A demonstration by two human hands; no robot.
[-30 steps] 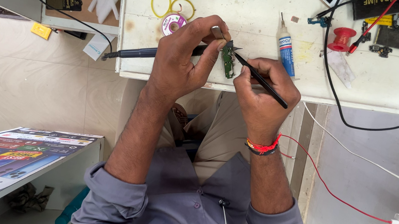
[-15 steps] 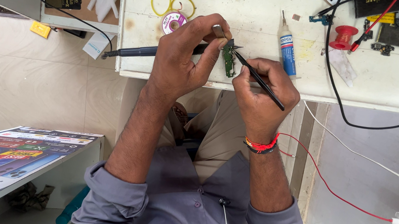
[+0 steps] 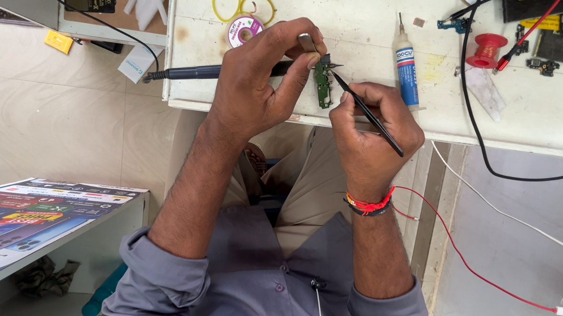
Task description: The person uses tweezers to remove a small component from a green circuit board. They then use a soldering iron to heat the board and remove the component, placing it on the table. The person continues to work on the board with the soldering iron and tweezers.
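The left hand (image 3: 256, 84) has its grip clamped on a soldering iron (image 3: 188, 73) and the right hand (image 3: 371, 131) pinches black tweezers (image 3: 367, 109), both tips at the small green circuit board (image 3: 322, 83) near the tabletop (image 3: 364, 38) edge, so this looks like the fixing step, needing steady, tiny moves.

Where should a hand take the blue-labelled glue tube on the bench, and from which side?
Take the glue tube at its blue-labelled barrel, probably from its right side. It lies flat on the white bench, thin nozzle pointing away from the person, so the barrel is the broad part. The right hand with the tweezers crowds the near left; the right flank looks open.
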